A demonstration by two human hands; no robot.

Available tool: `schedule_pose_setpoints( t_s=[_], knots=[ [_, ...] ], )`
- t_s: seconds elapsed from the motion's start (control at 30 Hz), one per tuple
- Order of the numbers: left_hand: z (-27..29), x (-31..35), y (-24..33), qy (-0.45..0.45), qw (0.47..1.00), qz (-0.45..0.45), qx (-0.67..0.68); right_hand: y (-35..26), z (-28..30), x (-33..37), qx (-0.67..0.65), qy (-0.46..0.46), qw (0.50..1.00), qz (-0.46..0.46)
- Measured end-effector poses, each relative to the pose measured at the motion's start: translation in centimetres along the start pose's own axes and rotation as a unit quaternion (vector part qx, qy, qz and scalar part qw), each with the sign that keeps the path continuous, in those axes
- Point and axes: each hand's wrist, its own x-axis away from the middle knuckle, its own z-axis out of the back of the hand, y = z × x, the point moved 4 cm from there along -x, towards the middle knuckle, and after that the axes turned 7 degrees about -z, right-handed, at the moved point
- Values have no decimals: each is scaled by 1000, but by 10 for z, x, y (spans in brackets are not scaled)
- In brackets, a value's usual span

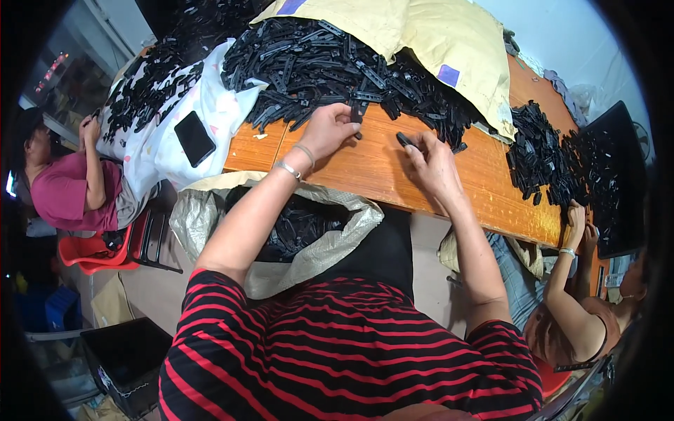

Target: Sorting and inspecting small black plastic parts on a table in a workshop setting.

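Observation:
Over the near part of the wooden table (337, 165), my left hand (324, 135) pinches a slim black plastic piece (357, 116), held roughly upright between thumb and fingers. To its right, my right hand (434, 163) grips another short black plastic piece (403, 139) between thumb and forefinger. The two pieces are apart. Just beyond my hands lies a big heap of long, narrow black plastic pieces (295, 67), several with slots along them. Below my left forearm, an open woven sack (188, 217) holds dark pieces in what looks like a black liner.
Yellowish paper sacks (456, 49) lie over the heap's far side. A black phone (194, 139) rests on a white patterned cloth (151, 151) at left. Smaller black parts (540, 154) cover the right side. Co-workers sit left (70, 186) and right (579, 316). A black bin (126, 358) stands lower left.

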Motion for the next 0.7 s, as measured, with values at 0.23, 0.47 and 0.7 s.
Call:
schedule_pose_setpoints(
  t_s=[0.23,0.47,0.7],
  knots=[
    [-21,32,24,-4,970,-8,242,-51,-17,12,-287,50,956,-46],
    [-20,39,30,7,969,-70,235,-63,-22,12,-212,107,971,29],
    [-25,47,36,26,971,-104,215,-60,-20,12,-199,89,976,23]
  ],
)
